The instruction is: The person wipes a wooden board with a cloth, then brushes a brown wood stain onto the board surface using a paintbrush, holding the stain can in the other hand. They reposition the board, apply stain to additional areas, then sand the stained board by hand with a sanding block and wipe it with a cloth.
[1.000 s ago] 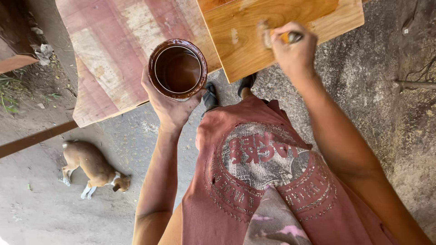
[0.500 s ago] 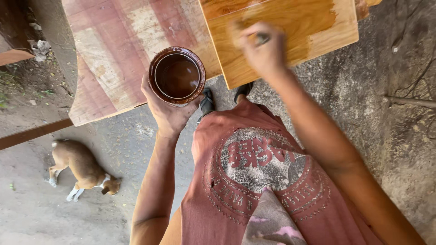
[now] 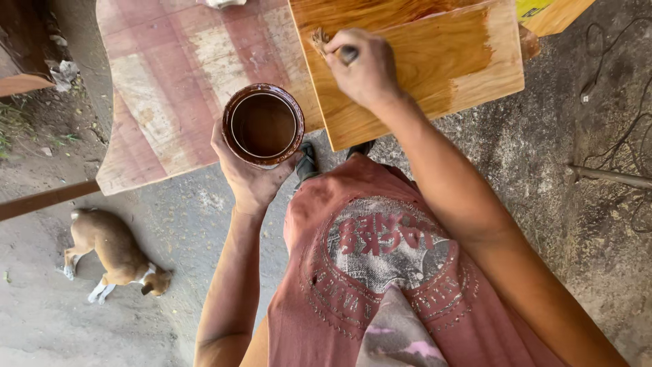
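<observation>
Two hands are seen: the left hand (image 3: pixel 251 180) and the right hand (image 3: pixel 367 68). One round can (image 3: pixel 263 125) of brown liquid is counted, one brush (image 3: pixel 324 42), one wooden board (image 3: pixel 435 61), one striped worktop (image 3: pixel 176 75), and one dog (image 3: pixel 112 253).

Left grip (image 3: pixel 252 178) cupping a round, stain-smeared brown can (image 3: pixel 263 125) of dark liquid from below, over the edge of a worn red-and-white plank table (image 3: pixel 166 75). Right grip (image 3: pixel 363 68) closed around a small brush (image 3: pixel 333 46), bristles touching a half-stained orange-brown wooden board (image 3: pixel 435 61). Tan-and-white dog (image 3: pixel 112 251) lying on the concrete floor (image 3: pixel 536 156), lower left.
</observation>
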